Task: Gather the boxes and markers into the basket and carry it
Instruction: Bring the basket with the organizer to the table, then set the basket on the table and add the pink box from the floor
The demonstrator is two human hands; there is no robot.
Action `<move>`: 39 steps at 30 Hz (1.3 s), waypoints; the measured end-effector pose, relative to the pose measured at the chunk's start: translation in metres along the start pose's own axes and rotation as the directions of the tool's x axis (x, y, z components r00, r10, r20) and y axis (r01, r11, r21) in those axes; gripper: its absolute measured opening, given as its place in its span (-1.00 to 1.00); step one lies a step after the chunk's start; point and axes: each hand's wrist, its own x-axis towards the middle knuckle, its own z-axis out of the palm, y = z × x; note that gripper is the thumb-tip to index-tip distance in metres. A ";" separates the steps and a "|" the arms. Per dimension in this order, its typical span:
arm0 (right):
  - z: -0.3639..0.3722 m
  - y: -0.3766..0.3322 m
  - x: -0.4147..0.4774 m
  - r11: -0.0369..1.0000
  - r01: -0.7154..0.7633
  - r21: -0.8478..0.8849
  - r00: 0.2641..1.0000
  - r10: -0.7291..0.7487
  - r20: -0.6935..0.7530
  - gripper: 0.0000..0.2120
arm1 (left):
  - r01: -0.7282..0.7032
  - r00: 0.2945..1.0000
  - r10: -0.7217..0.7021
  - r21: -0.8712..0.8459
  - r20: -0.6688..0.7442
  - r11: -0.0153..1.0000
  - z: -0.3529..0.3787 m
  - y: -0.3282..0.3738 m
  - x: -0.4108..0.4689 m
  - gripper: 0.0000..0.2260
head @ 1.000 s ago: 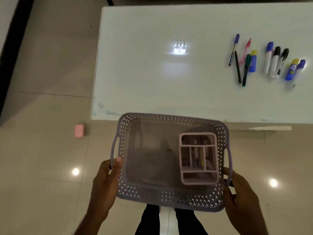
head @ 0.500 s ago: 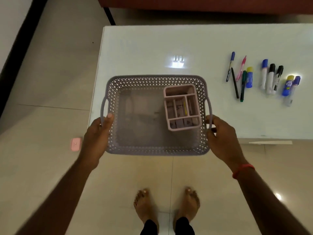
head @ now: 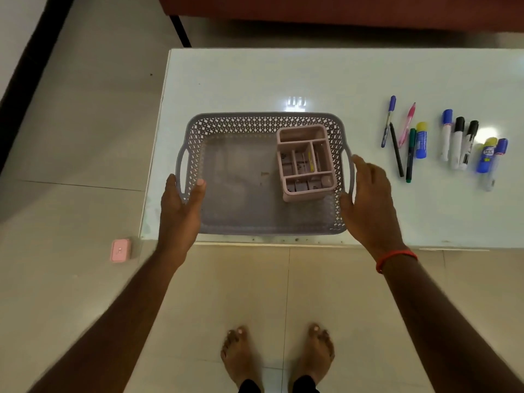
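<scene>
The grey lattice basket point(head: 263, 118) rests on the white table point(head: 283, 75) at its front left corner. A pink divided box point(head: 304, 163) stands inside the basket, at its right end. My left hand point(head: 178, 211) straddles the left wall by the handle, thumb inside and fingers outside, all loosely straight. My right hand point(head: 368, 199) lies open against the right handle. To the right on the table lie thin pens point(head: 397, 137), several markers point(head: 456, 143) and blue glue sticks point(head: 486, 156), apart from both hands.
A small pink object point(head: 121, 250) lies on the tiled floor left of the table's corner. Brown furniture point(head: 340, 9) runs behind the table. My bare feet point(head: 276, 353) stand close to the table's front edge.
The basket came up from in front of me and now sits on the table. Both hands have loosened from its handles, fingers straightening.
</scene>
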 end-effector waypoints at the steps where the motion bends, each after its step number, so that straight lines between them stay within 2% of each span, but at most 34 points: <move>1: -0.003 -0.005 0.001 0.996 0.081 -0.041 0.996 -0.083 -0.041 -0.42 | -0.011 0.999 0.012 0.026 -0.034 1.000 0.002 0.000 -0.004 -0.30; 3: -0.007 -0.020 0.005 0.968 0.228 -0.104 0.971 -0.233 -0.044 -0.43 | -0.057 0.993 0.067 0.104 -0.095 0.993 0.004 -0.002 -0.014 -0.27; 5: -0.005 -0.032 0.011 0.923 0.338 -0.184 0.941 -0.330 0.072 -0.41 | -0.117 0.984 0.137 0.163 -0.116 0.980 0.005 -0.008 -0.021 -0.21; 7: 0.002 -0.038 0.014 0.863 0.417 -0.285 0.907 -0.376 0.188 -0.43 | -0.166 0.978 0.189 0.213 -0.090 0.963 0.003 -0.017 -0.027 -0.17; 9: 0.011 -0.037 0.014 0.820 0.442 -0.364 0.895 -0.377 0.238 -0.52 | -0.196 0.976 0.213 0.262 -0.039 0.945 0.001 -0.025 -0.032 -0.16; 12: 0.013 -0.031 0.010 0.801 0.436 -0.411 0.900 -0.382 0.211 -0.62 | -0.205 0.978 0.210 0.283 0.013 0.937 -0.001 -0.031 -0.042 -0.13; 16: 0.006 -0.022 -0.003 0.801 0.401 -0.445 0.916 -0.364 0.169 -0.62 | -0.197 0.980 0.200 0.264 0.014 0.944 -0.002 -0.039 -0.048 -0.10; 22: 0.002 -0.012 -0.015 0.773 0.448 -0.449 0.894 -0.385 0.230 -0.54 | -0.176 0.984 0.170 0.290 0.044 0.941 -0.003 -0.043 -0.059 -0.02; 24: 0.002 -0.012 -0.020 0.779 0.456 -0.431 0.890 -0.386 0.244 -0.50 | -0.175 0.984 0.169 0.288 0.047 0.941 -0.003 -0.045 -0.062 -0.05; 27: 0.003 -0.014 -0.027 0.811 0.415 -0.412 0.910 -0.362 0.204 -0.41 | -0.185 0.983 0.179 0.294 0.047 0.938 -0.003 -0.048 -0.067 -0.12; 31: 0.001 -0.016 -0.037 0.851 0.346 -0.395 0.938 -0.320 0.133 -0.36 | -0.171 0.984 0.177 0.306 0.010 0.937 -0.005 -0.044 -0.073 -0.07; 35: -0.011 -0.019 -0.047 0.886 0.307 -0.348 0.952 -0.289 0.102 -0.35 | -0.222 0.970 0.242 0.389 -0.003 0.894 -0.009 -0.029 -0.081 -0.10; 39: -0.034 -0.029 -0.059 0.903 0.286 -0.321 0.958 -0.271 0.090 -0.34 | -0.371 0.926 0.358 0.462 0.119 0.806 -0.018 -0.009 -0.093 -0.19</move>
